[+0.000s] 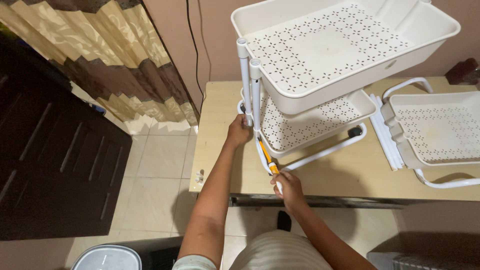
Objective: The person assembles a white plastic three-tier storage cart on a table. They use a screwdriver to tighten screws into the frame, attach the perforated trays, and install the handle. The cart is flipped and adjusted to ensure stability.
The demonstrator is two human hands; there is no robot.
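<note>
A white plastic cart stands on a pale wooden table [220, 150]. Its upper perforated tray [345, 45] sits above a lower perforated tray [320, 122], joined by two white upright tubes [249, 85]. My left hand [238, 132] grips the base of the tubes at the cart's left corner. My right hand [287, 186] holds an orange-handled screwdriver [266, 157], its tip angled up toward the bottom of the tubes by the white base frame [325, 150].
A third white perforated tray [440, 130] with a curved white handle lies at the table's right, next to loose white tubes [385, 135]. A patterned curtain [110, 65] hangs at left, above a tiled floor. A dark panel [55, 155] leans at left. A grey bin [107, 257] stands below.
</note>
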